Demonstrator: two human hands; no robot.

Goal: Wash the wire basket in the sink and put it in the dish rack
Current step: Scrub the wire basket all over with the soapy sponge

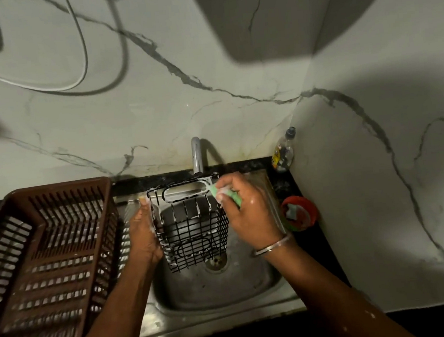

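A black wire basket (pixel 193 224), streaked with white soap foam, hangs tilted over the steel sink (pixel 213 298). My left hand (pixel 143 234) grips its left side. My right hand (pixel 246 214) holds a green sponge (pixel 225 193) against the basket's upper right rim. The brown plastic dish rack (pixel 46 264) stands on the counter to the left of the sink, with nothing visible in it.
A chrome tap (pixel 197 154) rises behind the sink; no water is seen running. A dish soap bottle (pixel 284 152) stands in the back right corner. A red tub (pixel 300 212) with a scrubber sits right of the sink. The drain (pixel 215 261) lies under the basket.
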